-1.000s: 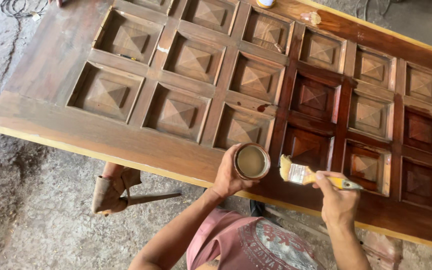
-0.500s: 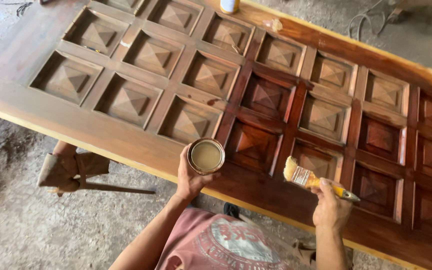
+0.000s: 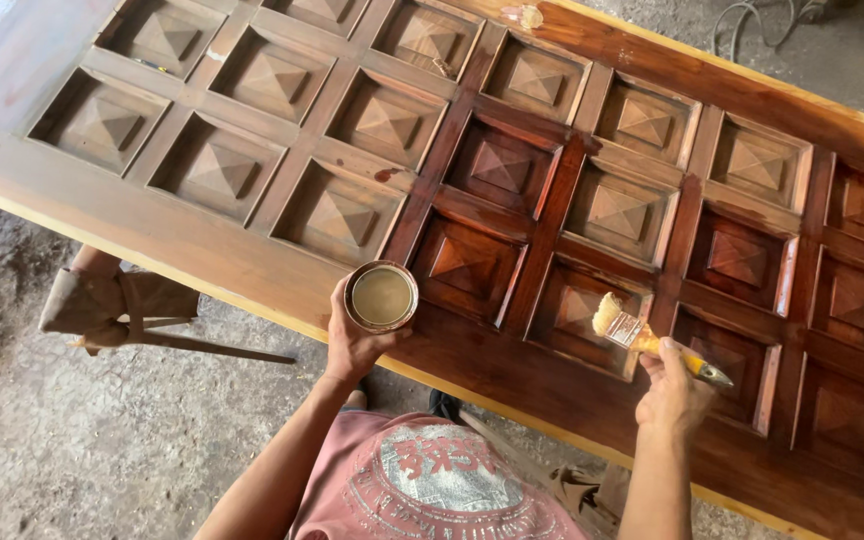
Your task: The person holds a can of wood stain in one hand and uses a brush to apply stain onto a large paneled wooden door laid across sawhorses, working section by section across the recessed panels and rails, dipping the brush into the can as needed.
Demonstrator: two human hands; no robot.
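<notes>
A large wooden door (image 3: 252,250) with raised square panels lies flat in front of me. Its right part is dark and glossy, its left part paler and dull. My left hand (image 3: 352,345) holds a small round tin (image 3: 381,296) of brownish liquid over the door's near rail. My right hand (image 3: 674,395) grips a paintbrush (image 3: 642,335) by its yellow handle, the pale bristles resting on a glossy panel near the front edge.
The door rests on a wooden trestle (image 3: 117,310) visible under its near edge at the left. Rough concrete floor (image 3: 72,450) lies below. Cables (image 3: 762,20) curl on the ground beyond the far edge. A pale blotch (image 3: 525,15) sits on the far rail.
My view has shifted along the door. The tin has stayed in my left hand. The brush has gone from being raised to touching a panel at the right.
</notes>
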